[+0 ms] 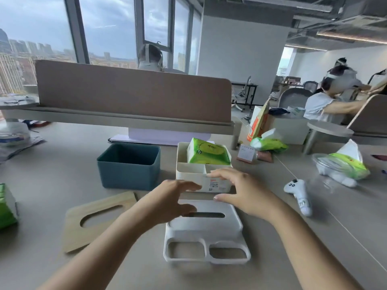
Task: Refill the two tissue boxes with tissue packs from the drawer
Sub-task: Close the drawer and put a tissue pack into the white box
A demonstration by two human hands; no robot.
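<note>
A white tissue box (217,186) stands open in the middle of the table with a green tissue pack (207,154) lying tilted in its rear compartment. Its white slotted lid (206,235) lies flat on the table just in front of it. My left hand (167,200) hovers over the lid's far left corner, fingers spread and holding nothing. My right hand (240,189) hovers over the lid's far right corner beside the box's front wall, fingers also apart. To the left stands an empty blue tissue box (127,170), and its wooden lid (98,218) lies flat on the table.
Another green tissue pack (6,206) sits at the left edge. On the right lie a white controller (299,195), a plastic bag with green packs (341,166), a small desk calendar (246,153) and more packs (268,143). A brown desk divider (134,91) stands behind; people sit beyond.
</note>
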